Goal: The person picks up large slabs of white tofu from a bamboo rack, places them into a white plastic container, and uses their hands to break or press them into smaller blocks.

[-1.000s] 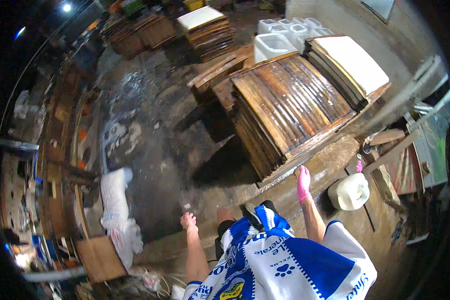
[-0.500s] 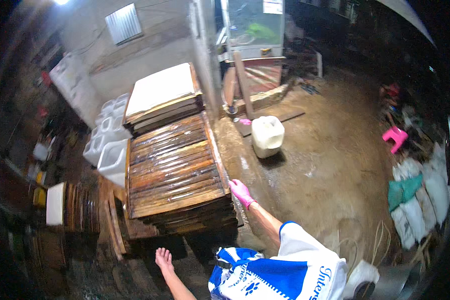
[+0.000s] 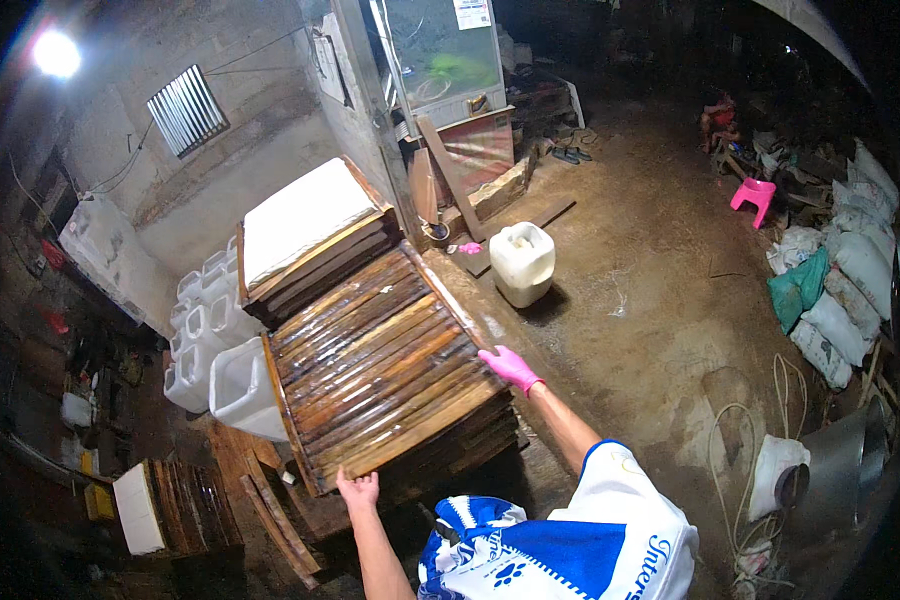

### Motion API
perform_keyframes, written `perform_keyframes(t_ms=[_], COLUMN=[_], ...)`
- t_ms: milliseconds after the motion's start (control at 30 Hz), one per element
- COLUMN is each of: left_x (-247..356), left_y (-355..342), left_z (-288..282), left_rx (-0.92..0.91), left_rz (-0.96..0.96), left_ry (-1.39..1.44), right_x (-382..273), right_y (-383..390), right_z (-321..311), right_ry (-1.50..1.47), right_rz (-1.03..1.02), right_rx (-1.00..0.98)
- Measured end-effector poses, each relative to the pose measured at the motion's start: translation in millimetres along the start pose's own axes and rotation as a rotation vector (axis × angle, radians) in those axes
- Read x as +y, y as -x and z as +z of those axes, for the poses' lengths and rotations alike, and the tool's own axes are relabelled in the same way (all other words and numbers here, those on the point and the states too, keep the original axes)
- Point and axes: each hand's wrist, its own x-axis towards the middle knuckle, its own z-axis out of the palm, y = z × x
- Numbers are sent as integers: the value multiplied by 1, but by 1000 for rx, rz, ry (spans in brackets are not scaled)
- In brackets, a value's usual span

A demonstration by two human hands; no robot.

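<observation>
two hands [image 3: 358,488] [image 3: 511,369] at slats [image 3: 375,355] (lettered shirt [image 3: 600,525])

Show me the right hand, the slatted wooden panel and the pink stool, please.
Right hand [image 3: 513,369], head view: back of glove.
Slatted wooden panel [image 3: 382,352], head view: a middle slat.
Pink stool [image 3: 756,190], head view: upper part.

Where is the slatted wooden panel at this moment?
In the head view, the panel tops a stack left of centre, the left hand at its near edge, the gloved right hand at its right edge.
</observation>
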Motion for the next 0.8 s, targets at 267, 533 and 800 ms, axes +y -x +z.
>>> perform_keyframes(t_ms=[267, 533, 800], left_x=[5, 19, 73], left_y=[68, 89, 190], left_z=[54, 52, 46], left_rx=[-95, -279, -402], left_rz=[-3, 270, 337], left_ry=[71, -154, -95], right_x=[-34, -84, -120], right_y=[-46, -47, 0], right_z=[-16, -32, -66], right_ry=[-41, -382, -316], right_rz=[21, 101, 24], right_rx=[-233, -561, -489])
